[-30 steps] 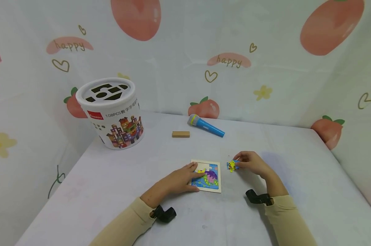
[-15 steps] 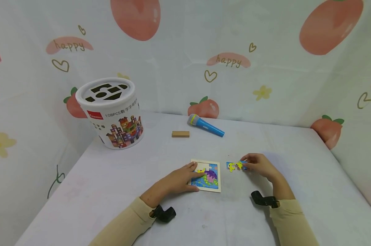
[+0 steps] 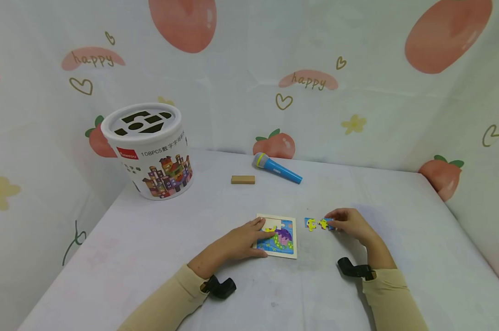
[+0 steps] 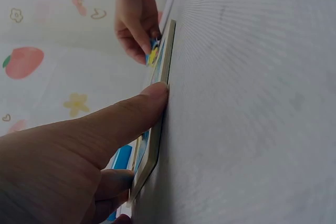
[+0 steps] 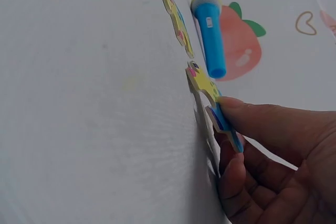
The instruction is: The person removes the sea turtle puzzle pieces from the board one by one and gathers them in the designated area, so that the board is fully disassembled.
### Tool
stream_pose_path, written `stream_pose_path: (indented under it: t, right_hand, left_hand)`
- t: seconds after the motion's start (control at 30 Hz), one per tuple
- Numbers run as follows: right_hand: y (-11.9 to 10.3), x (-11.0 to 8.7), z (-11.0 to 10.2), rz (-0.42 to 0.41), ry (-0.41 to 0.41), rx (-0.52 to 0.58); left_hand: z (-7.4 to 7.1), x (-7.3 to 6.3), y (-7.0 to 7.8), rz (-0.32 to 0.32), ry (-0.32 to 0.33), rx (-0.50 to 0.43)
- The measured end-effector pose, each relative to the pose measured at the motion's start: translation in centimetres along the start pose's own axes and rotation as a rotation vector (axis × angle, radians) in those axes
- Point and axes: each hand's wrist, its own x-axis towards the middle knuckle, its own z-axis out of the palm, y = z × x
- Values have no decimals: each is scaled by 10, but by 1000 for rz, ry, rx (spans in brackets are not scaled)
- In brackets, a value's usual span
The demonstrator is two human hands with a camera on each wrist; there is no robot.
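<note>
My left hand (image 3: 241, 240) rests on a small wooden-framed jigsaw puzzle (image 3: 288, 256), with fingers spread over its left side and the thumb (image 4: 134, 114) at the near edge. Several pieces with blue, purple and pink pictures fill part of the frame; an upper-left part shows bare wood. To the right, my right hand (image 3: 350, 224) pinches a yellow-and-blue jigsaw piece (image 5: 215, 103) between thumb and fingers, tilted close over the table. A second yellow-and-blue piece (image 3: 310, 224) lies just left of it, between the held piece and the frame.
Behind the puzzle lie a blue toy microphone (image 3: 278, 170) and a small wooden block (image 3: 243, 179). A large white bucket (image 3: 158, 156) with a slotted lid stands at the back left. A printed cloth backdrop (image 3: 232, 92) rises behind the table.
My right hand has moved a little right with its jigsaw piece, separating it from the other piece, which now shows on its own. My left hand stays on the puzzle.
</note>
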Motion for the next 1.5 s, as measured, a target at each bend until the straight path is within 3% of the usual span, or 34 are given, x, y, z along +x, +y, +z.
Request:
stream_pose_path:
  t: [0.5, 1.5]
  right_hand:
    - [-1, -1, 5, -19, 85, -2]
    - [0, 0, 10, -26, 112, -88]
  left_hand:
    - [0, 1, -2, 9, 5, 0]
    - [-1, 0, -1, 6, -5, 2]
